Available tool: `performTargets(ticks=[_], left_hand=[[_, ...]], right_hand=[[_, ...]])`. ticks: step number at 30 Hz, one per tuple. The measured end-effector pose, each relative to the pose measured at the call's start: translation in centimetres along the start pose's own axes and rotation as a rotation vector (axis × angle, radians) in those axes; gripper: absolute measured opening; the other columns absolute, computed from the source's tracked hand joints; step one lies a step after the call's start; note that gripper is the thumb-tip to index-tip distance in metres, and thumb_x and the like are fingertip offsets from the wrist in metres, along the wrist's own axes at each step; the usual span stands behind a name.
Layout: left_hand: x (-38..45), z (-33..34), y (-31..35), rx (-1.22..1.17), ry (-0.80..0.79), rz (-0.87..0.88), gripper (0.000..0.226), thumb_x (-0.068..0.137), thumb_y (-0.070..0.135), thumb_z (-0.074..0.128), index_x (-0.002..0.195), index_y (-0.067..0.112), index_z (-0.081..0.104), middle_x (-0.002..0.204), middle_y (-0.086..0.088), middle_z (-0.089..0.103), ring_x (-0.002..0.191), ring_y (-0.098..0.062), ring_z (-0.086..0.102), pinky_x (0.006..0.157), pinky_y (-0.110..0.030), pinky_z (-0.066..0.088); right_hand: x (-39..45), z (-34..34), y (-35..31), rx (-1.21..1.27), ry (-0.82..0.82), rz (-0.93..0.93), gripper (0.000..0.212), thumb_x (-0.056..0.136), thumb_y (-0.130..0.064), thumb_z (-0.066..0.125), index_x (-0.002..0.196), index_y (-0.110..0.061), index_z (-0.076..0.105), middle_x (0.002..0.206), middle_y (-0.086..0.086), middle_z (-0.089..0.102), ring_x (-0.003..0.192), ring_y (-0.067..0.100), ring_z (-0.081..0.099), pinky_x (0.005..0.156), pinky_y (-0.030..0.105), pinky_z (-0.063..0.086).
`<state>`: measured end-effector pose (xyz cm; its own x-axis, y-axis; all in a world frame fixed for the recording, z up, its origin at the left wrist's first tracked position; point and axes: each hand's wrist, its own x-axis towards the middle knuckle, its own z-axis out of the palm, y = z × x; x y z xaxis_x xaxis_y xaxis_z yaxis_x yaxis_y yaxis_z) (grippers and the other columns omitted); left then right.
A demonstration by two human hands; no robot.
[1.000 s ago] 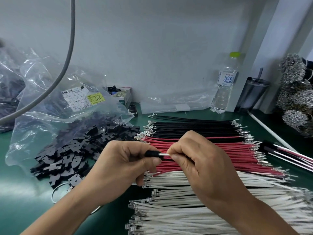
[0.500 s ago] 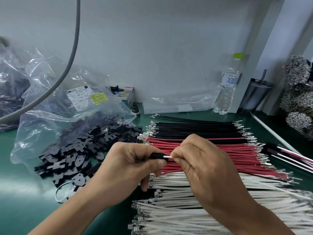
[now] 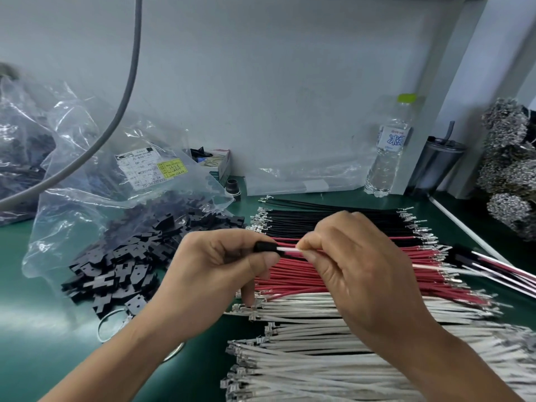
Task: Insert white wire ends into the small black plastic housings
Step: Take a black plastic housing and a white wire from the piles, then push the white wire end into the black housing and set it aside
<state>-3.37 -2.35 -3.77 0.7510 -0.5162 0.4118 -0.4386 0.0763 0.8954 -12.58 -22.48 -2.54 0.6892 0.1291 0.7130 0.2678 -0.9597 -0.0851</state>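
My left hand [image 3: 211,268] pinches a small black plastic housing [image 3: 264,246] between thumb and fingers. My right hand [image 3: 353,268] pinches a white wire [image 3: 287,249] just to the right of the housing; the wire's end sits in the housing's mouth. The rest of that wire runs behind my right hand and comes out at the right. Both hands hover over rows of white wires [image 3: 319,358] with metal terminals. A heap of black housings [image 3: 121,256] spills from a clear bag at the left.
Red wires [image 3: 362,274] and black wires [image 3: 333,220] lie in rows on the green mat [image 3: 34,329]. A clear labelled bag [image 3: 116,175], a water bottle [image 3: 388,152], a dark cup [image 3: 441,166] and bundles of metal terminals [image 3: 510,169] stand around. A grey cable [image 3: 127,82] hangs at the left.
Both hands stay together on the housing and wire. More white wire shows between my two hands now than before.
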Motion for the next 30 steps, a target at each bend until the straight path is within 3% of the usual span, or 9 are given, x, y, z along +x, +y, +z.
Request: performTargets(ticks=[3,5,8,11,16,21,23,26,30], left_hand=[[0.4,-0.9,0.4,-0.040,0.090,-0.024,0.023,0.076,0.029,0.080,0.099,0.025,0.082,0.074,-0.010,0.075,0.052,-0.018,0.066,0.047,-0.016,0.048],[0.8,-1.9,0.2,0.047,0.153,-0.040,0.033,0.076,0.038,0.080,0.108,0.032,0.080,0.089,-0.001,0.078,0.068,-0.015,0.072,0.058,-0.017,0.054],[1.2,-3.9,-1.1,0.657,0.291,0.027,0.040,0.084,0.054,0.072,0.119,0.034,0.074,0.112,0.015,0.071,0.092,-0.010,0.069,0.070,-0.030,0.055],[1.4,-4.9,-2.3,1.205,0.312,-0.002,0.044,0.084,0.049,0.076,0.124,0.030,0.073,0.118,0.008,0.068,0.108,-0.020,0.065,0.072,-0.036,0.056],[2.0,-5.9,-2.9,1.378,0.221,-0.121,0.039,0.073,0.040,0.089,0.108,0.027,0.080,0.105,0.003,0.072,0.103,-0.028,0.065,0.070,-0.040,0.057],[2.3,-5.8,-2.6,1.431,0.172,-0.080,0.024,0.063,0.027,0.097,0.083,0.023,0.083,0.085,0.003,0.074,0.084,-0.031,0.068,0.062,-0.038,0.057],[2.4,-5.9,-2.7,1.470,0.144,-0.055,0.024,0.060,0.023,0.098,0.079,0.023,0.083,0.081,0.003,0.074,0.079,-0.031,0.069,0.059,-0.038,0.056],[2.4,-6.0,-2.7,1.483,0.122,-0.039,0.025,0.059,0.023,0.099,0.079,0.025,0.083,0.080,0.004,0.074,0.076,-0.029,0.071,0.060,-0.037,0.055],[2.4,-6.2,-3.0,1.418,0.209,0.031,0.027,0.064,0.022,0.096,0.088,0.024,0.083,0.085,0.004,0.075,0.077,-0.029,0.073,0.059,-0.037,0.055]], right_hand=[[-0.4,-0.2,0.2,0.035,-0.142,0.142,0.026,0.103,-0.049,0.045,0.110,-0.033,0.063,0.098,-0.018,0.060,0.086,0.006,0.060,0.068,0.031,0.047],[-0.2,-0.7,0.4,-0.009,-0.029,0.109,0.021,0.103,-0.034,0.053,0.105,-0.024,0.071,0.087,-0.012,0.061,0.071,0.013,0.059,0.059,0.032,0.046],[1.0,-3.5,1.0,-0.065,0.293,0.054,0.021,0.098,-0.021,0.062,0.102,-0.006,0.075,0.080,-0.002,0.061,0.064,0.013,0.051,0.059,0.021,0.044],[1.8,-8.1,3.3,-0.099,0.443,0.043,0.018,0.104,-0.029,0.057,0.105,-0.018,0.071,0.082,-0.015,0.051,0.074,0.007,0.045,0.071,0.011,0.038],[-2.7,-13.4,16.3,-0.359,0.123,0.383,0.019,0.094,-0.068,0.050,0.105,-0.056,0.061,0.097,-0.029,0.059,0.088,0.009,0.060,0.076,0.050,0.054],[-14.3,-12.3,28.0,-0.471,-0.276,0.598,0.042,0.080,-0.033,0.073,0.090,-0.070,0.056,0.067,-0.020,0.056,0.065,0.005,0.058,0.057,0.029,0.045],[-15.0,-12.0,27.1,-0.490,-0.412,0.658,0.029,0.072,-0.032,0.067,0.084,-0.059,0.068,0.065,-0.019,0.053,0.062,0.011,0.062,0.056,0.028,0.045],[-11.4,-11.5,22.4,-0.599,-0.257,0.608,0.020,0.070,-0.020,0.077,0.090,-0.026,0.080,0.072,-0.018,0.041,0.067,0.027,0.061,0.062,0.036,0.050],[-2.5,-8.3,13.3,-0.378,-0.184,0.419,0.011,0.084,-0.037,0.069,0.093,-0.042,0.073,0.088,-0.032,0.054,0.077,-0.004,0.054,0.063,0.021,0.043]])
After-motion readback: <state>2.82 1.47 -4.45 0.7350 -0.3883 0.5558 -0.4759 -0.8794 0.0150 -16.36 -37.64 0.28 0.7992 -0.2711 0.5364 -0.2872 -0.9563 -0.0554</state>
